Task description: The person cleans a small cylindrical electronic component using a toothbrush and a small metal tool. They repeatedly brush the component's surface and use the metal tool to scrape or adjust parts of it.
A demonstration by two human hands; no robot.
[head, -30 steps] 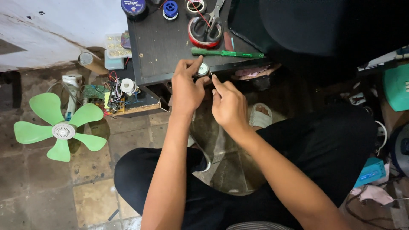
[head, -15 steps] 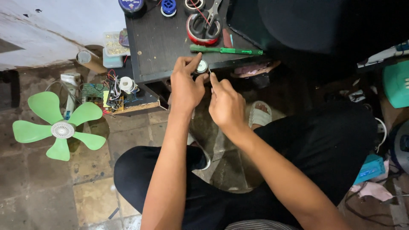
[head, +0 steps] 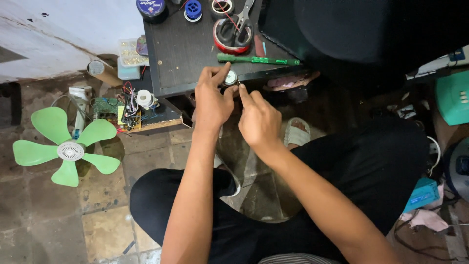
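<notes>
Fingers of both bare hands meet at a small round silvery metal part [head: 230,77] that sits at the front edge of the dark, low wooden tabletop [head: 181,49]. The left hand [head: 212,100] pinches the part between thumb and forefinger, its other fingers curled loosely beneath. The right hand [head: 259,120] is half closed, its forefinger stretched out so the tip comes right up to the part; whether it holds anything of its own cannot be told. Just beyond the part, a green-handled screwdriver [head: 256,60] lies along the tabletop, parallel to the front edge. Farther back, grey-handled scissors [head: 237,24] rest across a red-rimmed roll of tape [head: 233,45]. Near the back edge stand a small blue spool [head: 193,10] and a round dark blue tin [head: 152,9]. On the stone floor off the tabletop's left corner, a green circuit board with tangled coloured wires [head: 124,110] lies on a wooden piece. Well apart from it, farther left, a light green plastic fan blade [head: 66,146] lies flat. The person sits in black trousers, one foot in a pale sandal [head: 297,133] below the right hand.
</notes>
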